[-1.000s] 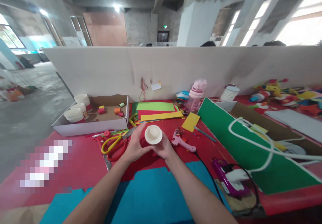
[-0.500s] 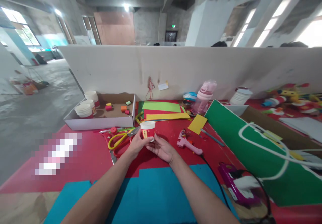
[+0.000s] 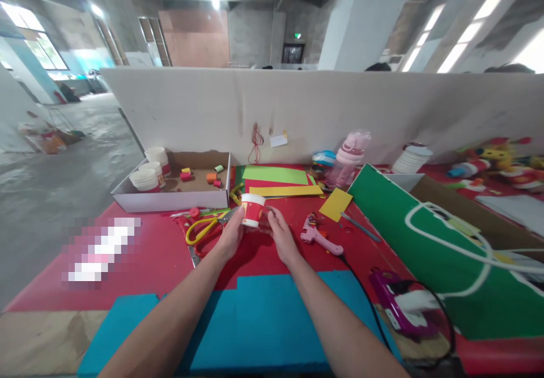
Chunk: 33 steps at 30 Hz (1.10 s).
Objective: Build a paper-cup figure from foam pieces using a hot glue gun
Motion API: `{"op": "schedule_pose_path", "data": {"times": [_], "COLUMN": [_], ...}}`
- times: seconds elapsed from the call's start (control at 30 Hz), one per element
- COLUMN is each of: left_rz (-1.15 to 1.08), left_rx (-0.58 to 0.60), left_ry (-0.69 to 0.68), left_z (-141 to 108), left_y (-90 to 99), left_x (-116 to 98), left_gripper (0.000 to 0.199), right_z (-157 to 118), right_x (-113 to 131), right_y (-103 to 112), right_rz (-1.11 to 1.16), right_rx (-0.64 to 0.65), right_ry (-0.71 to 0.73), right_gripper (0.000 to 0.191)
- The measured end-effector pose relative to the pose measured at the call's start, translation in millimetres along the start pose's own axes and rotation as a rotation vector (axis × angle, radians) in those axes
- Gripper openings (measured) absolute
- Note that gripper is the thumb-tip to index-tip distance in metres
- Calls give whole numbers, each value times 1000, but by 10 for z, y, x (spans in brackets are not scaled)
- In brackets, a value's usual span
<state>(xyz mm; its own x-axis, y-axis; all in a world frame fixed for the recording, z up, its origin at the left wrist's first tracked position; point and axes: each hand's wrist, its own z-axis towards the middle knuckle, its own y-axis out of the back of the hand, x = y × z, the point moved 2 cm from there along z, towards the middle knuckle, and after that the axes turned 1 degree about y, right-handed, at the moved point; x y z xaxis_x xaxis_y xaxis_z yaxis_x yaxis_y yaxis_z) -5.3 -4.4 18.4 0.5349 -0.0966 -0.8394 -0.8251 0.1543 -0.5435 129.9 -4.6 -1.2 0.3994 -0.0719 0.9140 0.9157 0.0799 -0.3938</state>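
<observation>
Paper cup, red and white, sitting upright above the red tabletop, just ahead of the person. Left hand is grasping it from the left side; the thumb is showing, the other fingers mostly hiding behind the cup. Right hand is hovering open just beside the cup's right side, fingers blurring; cannot tell whether any fingertip is touching. Cup's base and printing are hard to make out.

Scissors are lying left of the left hand, blade tips partly disappearing behind it. Pink glue gun is resting to the right, its nozzle end muddling into small scraps. Green-sided box is running off the right edge. Toys beyond are blurring. Pixelation is masking part of the tabletop at left.
</observation>
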Motion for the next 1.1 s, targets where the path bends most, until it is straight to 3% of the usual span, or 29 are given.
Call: {"op": "schedule_pose_path", "data": {"times": [0.13, 0.27, 0.37, 0.47, 0.6, 0.73, 0.93, 1.1], "left_rz": [70, 284, 636, 965, 1098, 1169, 1175, 1062], "left_rx": [67, 131, -7, -110, 40, 99, 104, 137], "left_ry": [77, 33, -207, -515, -715, -834, -803, -577], "left_z": [-39, -78, -73, -77, -103, -140, -146, -84], "left_y": [-36, -72, -32, -9, -59, -109, -111, -61], "left_x": [67, 87, -8, -112, -100, -32, 5, -23], "left_gripper": [42, 51, 46, 19, 15, 23, 20, 7], "right_z": [-62, -103, -59, -9, 0, -10, -5, -21], "right_x": [52, 60, 57, 41, 33, 37, 21, 28], "right_y": [-92, -150, -99, -45, -43, -52, -35, -39], "right_rz": [144, 257, 339, 381, 418, 470, 489, 467], "right_rx": [81, 174, 18, -116, -123, -111, -89, -45], "right_ry": [-67, -145, -66, -31, -50, -64, -87, -120], "right_gripper": [42, 34, 35, 40, 39, 37, 34, 32]}}
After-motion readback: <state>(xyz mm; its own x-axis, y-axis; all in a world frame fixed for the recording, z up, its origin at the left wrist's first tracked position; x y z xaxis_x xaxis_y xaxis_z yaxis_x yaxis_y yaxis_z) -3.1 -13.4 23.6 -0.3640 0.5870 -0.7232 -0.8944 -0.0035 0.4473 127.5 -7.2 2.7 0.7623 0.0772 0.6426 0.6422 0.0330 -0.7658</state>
